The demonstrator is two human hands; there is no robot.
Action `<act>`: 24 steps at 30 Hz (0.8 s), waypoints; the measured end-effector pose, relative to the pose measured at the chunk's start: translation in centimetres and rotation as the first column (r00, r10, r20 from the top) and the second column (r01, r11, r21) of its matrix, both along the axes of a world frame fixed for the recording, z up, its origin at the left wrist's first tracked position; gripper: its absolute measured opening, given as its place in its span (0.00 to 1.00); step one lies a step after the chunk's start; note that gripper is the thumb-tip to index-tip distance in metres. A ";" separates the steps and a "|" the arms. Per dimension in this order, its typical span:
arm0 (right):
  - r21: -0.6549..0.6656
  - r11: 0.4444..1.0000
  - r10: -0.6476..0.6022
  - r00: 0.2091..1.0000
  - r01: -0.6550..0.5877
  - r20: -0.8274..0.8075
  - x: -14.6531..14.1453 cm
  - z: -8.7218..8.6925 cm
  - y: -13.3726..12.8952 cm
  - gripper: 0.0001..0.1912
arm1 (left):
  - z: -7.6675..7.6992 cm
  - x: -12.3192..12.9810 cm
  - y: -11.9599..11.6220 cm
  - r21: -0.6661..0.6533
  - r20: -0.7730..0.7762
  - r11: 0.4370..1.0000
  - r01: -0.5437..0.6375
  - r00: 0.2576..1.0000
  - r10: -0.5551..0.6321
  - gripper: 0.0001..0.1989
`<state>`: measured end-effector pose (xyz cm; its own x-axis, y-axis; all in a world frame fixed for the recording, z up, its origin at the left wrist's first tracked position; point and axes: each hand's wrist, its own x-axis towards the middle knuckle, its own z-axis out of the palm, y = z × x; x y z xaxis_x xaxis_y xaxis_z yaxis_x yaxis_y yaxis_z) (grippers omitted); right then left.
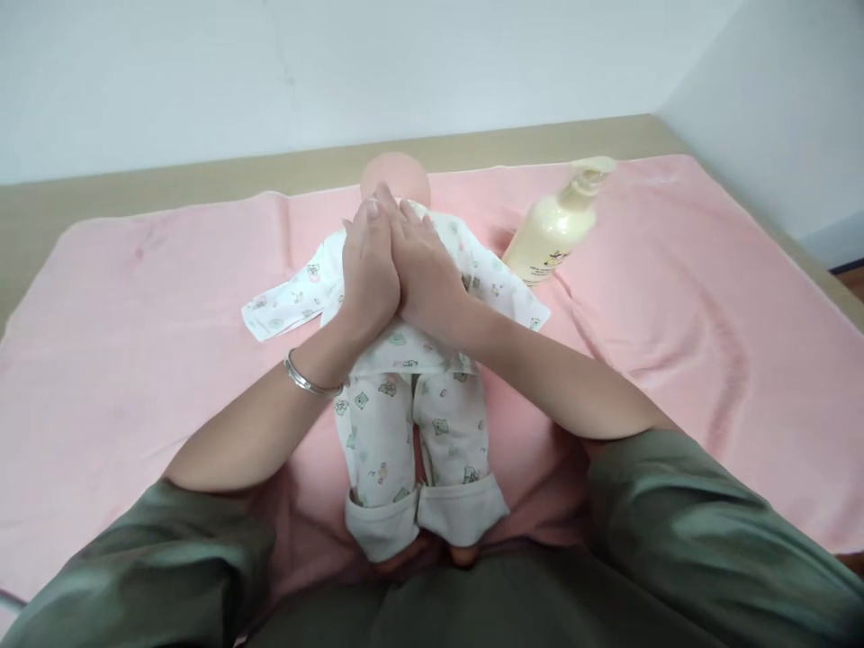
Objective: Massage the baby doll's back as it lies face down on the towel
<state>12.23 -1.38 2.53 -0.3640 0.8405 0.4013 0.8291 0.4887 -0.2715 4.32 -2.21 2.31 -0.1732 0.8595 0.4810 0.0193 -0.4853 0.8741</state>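
A baby doll (395, 180) lies on its long axis toward me, dressed in a white patterned top (398, 346) and matching trousers (442, 423) with turned-up cuffs. Over its chest and neck, my left hand (371, 270) and my right hand (428, 265) meet palm to palm, fingers stretched out and pointing away from me. No object shows between them, though the inner faces of the palms are hidden. Whether the hands touch the top cannot be made out. My hands cover the doll's chest and the lower part of its head.
Right of the doll, a cream pump bottle (557, 225) leans at a slant by the sleeve. A pink blanket (168, 360), creased in places, lies under everything on a wooden tabletop (513, 139). White walls (337, 72) stand behind and at the right.
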 end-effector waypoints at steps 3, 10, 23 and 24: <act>0.043 0.999 0.013 0.999 -0.014 0.034 0.3 -1.3 1.5 0.35 | -0.2 -0.7 0.8 0.007 -0.110 0.999 -0.035 0.993 0.035 0.21; -0.024 0.999 0.035 0.999 -0.034 0.037 2.8 -0.2 2.4 0.32 | -3.9 -3.8 2.8 0.144 -0.295 0.989 -0.044 0.952 0.085 0.21; 0.014 0.969 0.237 0.950 -0.245 0.204 1.7 -0.6 1.4 0.33 | -5.6 -4.6 2.5 0.154 -0.221 0.980 -0.123 0.963 0.155 0.30; 0.020 0.959 0.278 0.948 -0.284 0.153 2.0 -0.9 2.3 0.32 | -5.6 -4.7 2.5 0.150 -0.220 0.982 -0.117 0.964 0.148 0.29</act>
<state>14.25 0.95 1.63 -0.6404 0.6796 0.3578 0.6859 0.7157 -0.1317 -0.37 0.30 -3.26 -0.1529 0.7611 0.6304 0.2836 -0.5772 0.7657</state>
